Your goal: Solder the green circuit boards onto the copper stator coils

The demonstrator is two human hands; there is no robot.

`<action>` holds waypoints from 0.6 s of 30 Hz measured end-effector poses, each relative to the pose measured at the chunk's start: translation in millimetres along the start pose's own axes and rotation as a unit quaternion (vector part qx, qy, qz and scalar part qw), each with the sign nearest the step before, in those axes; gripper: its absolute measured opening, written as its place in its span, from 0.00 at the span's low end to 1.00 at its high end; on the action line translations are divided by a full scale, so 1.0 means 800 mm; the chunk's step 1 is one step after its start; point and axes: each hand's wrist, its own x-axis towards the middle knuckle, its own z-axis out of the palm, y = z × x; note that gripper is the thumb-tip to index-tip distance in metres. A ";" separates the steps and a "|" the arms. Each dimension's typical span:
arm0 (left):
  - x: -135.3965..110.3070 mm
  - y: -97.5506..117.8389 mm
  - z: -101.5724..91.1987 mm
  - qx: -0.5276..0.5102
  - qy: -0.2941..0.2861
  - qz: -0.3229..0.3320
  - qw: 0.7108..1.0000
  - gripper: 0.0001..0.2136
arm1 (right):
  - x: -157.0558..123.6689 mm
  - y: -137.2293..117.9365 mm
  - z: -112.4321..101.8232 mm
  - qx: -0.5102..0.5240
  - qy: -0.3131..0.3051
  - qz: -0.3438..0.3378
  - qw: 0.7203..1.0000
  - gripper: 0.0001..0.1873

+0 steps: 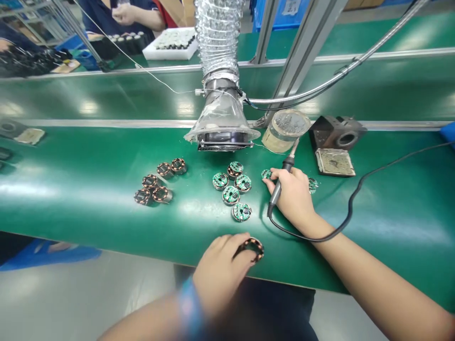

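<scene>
A: What's the left hand [220,274] doing at six o'clock?

B: Its fingers [227,248] grasp a copper-wound ring [253,248] near the edge of the green tabletop [88,213].

A: And the right hand [293,196]?

B: Clenched around a soldering iron [276,194] at four o'clock, its tip angled away from the green circuit boards [231,194] at the centre; more rings [152,187] sit at nine o'clock.

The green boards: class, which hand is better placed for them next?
Probably the right hand: it holds a soldering iron beside one board, while the left hand grips a copper coil farther back.
</scene>
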 end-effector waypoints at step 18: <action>0.016 -0.002 0.008 -0.363 0.131 -0.219 0.896 0.07 | -0.094 -0.065 -0.083 0.227 -0.122 -0.124 0.958 0.15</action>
